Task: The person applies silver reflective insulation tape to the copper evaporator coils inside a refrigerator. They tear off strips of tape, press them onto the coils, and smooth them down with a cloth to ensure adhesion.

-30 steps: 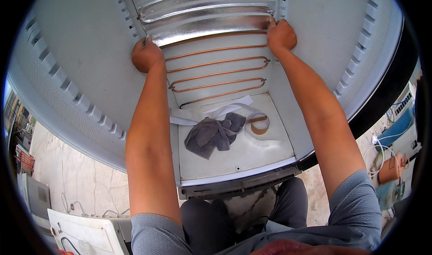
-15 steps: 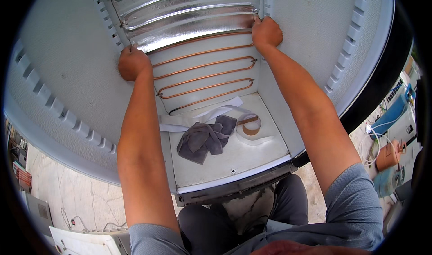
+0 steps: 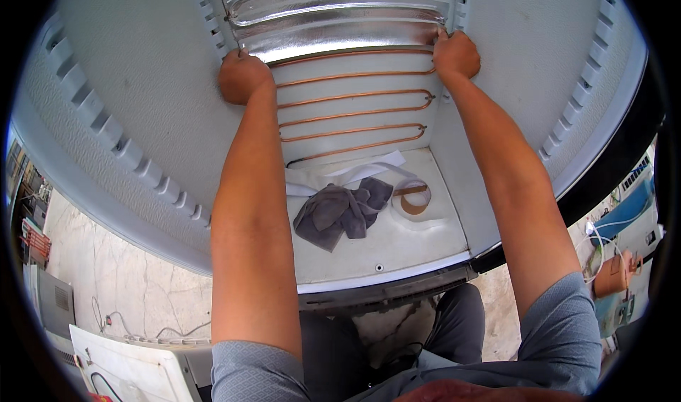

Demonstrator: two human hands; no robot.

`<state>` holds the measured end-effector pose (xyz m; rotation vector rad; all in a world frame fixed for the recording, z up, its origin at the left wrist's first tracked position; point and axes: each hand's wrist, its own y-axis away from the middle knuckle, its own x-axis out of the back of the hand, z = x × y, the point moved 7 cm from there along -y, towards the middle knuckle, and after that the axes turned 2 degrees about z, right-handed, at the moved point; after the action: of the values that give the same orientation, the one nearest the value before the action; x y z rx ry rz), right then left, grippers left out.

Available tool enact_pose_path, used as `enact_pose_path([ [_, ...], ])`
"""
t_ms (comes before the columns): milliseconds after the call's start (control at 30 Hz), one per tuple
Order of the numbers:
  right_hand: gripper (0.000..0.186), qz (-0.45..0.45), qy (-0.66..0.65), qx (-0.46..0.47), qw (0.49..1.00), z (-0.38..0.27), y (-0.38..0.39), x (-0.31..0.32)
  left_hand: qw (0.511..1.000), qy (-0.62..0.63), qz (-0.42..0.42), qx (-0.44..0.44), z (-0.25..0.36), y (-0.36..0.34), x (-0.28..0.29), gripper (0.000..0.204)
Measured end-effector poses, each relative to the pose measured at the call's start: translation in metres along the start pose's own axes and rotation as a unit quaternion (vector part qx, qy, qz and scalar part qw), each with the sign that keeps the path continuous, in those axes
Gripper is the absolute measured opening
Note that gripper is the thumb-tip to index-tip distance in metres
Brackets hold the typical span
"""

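Shiny silver foil [image 3: 347, 34] covers the upper back wall inside an open refrigerator cabinet, pressed over the rounded ridges of tubing. My left hand [image 3: 245, 78] is closed at the foil's lower left corner, its fingertips on the edge. At the lower right corner, slightly higher, my right hand [image 3: 456, 54] pinches the other end. Below the foil's lower edge, bare copper tubing [image 3: 355, 111] runs back and forth across the white wall. My fists partly hide the corners they grip.
On the cabinet floor lie a crumpled grey cloth [image 3: 340, 214], a tape roll [image 3: 413, 197] and white strips [image 3: 355, 171]. Ribbed side walls [image 3: 138, 157] flank my arms. Outside, a white panel [image 3: 128, 366] is at lower left, and a blue cylinder [image 3: 621, 210] stands at right.
The whole view has shifted, so the cabinet appears farther right. Both hands keep their hold on the foil's lower corners, and the foil edge looks more level.
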<state>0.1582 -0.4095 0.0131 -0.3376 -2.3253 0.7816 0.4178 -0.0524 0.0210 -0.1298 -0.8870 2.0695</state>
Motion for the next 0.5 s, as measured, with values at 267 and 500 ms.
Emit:
enact_pose_path([
  [267, 0.042, 0.0, -0.002, 0.002, 1.0, -0.0004, 0.0007, 0.0014, 1.0, -0.03, -0.007, -0.002, 0.004, 0.002, -0.003, 0.021],
  [500, 0.041, 0.005, -0.015, -0.003, 1.0, 0.001, 0.0006, 0.0035, 0.998, -0.045, 0.006, -0.035, 0.0081, 0.0049, -0.0032, 0.022],
])
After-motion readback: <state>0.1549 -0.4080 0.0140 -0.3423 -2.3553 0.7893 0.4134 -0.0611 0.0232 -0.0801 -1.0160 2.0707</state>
